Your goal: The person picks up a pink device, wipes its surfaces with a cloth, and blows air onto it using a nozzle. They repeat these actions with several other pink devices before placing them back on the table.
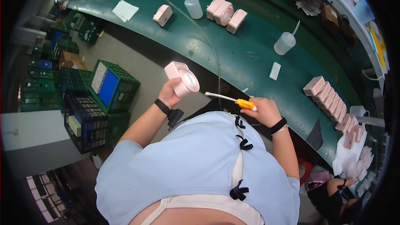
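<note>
The left hand [170, 93] has its grip closed round a pink gadget [182, 84], held up in the air just off the near edge of the green bench [237, 62], with its round face turned up and to the right. The right hand [266, 111] has its grip closed on an orange-handled tool [245, 104] — its thin, pale spout points left toward the gadget, the tip near it but not touching. A hose [207, 37] runs down across the view behind the spout; I can't tell where it ends

On the bench, a single pink unit [163, 15] sits left of a squeeze bottle [193, 7], and a small cluster [225, 13] of similar ones sits to its right. Another bottle [285, 43] stands farther right, with a white block [275, 71] nearer the person — and beyond that, at the right, a row of pink boxes [327, 98]
</note>
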Tool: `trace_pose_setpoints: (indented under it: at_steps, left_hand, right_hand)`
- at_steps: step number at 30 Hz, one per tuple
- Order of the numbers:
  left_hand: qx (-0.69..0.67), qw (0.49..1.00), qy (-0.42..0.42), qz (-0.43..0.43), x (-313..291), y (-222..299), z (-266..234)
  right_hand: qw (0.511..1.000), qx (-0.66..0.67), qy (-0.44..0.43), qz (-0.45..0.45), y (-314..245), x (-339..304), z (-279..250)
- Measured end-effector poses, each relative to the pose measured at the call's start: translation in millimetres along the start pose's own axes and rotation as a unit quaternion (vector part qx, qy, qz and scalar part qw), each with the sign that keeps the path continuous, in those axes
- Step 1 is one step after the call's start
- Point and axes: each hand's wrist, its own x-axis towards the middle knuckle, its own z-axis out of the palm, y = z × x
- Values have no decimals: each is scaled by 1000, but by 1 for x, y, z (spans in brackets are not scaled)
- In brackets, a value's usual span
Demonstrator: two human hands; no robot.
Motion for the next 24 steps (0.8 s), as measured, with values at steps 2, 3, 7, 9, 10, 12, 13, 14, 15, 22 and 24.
trace_pose_setpoints:
  at_steps: [2, 3, 7, 9, 10, 12, 13, 14, 15, 22, 24]
  left_hand:
    - [-18, 999, -43, 3, 2, 4, 6]
    - [-28, 998, -64, 3, 3, 6, 13]
    - [-233, 941, -229, -91, 1, 11, 70]
    - [-255, 923, -258, -125, 6, 10, 84]
    - [-278, 905, -282, -152, 10, 9, 90]
    - [-297, 885, -307, -185, 18, 5, 100]
    - [-299, 877, -318, -200, 23, 2, 105]
    - [-299, 869, -329, -216, 28, -1, 109]
    - [-300, 860, -340, -233, 33, -5, 114]
    - [-34, 907, -392, -151, 60, -8, 135]
    - [36, 905, -403, -132, 65, -7, 144]
  right_hand:
    - [995, 12, 66, 68, 5, -14, 7]
    - [990, 18, 98, 102, 9, -22, 12]
    - [901, 188, 389, 35, 41, -53, 70]
    - [880, 131, 443, 113, 50, -75, 96]
    - [851, 75, 487, 183, 54, -85, 109]
    - [809, 19, 528, 257, 66, -98, 129]
    - [752, 141, 549, 336, 73, -102, 138]
    - [676, 261, 557, 406, 81, -105, 147]
    - [582, 373, 553, 465, 89, -109, 156]
    - [456, 544, 591, 384, 128, -90, 196]
    - [416, 582, 581, 387, 138, -85, 203]
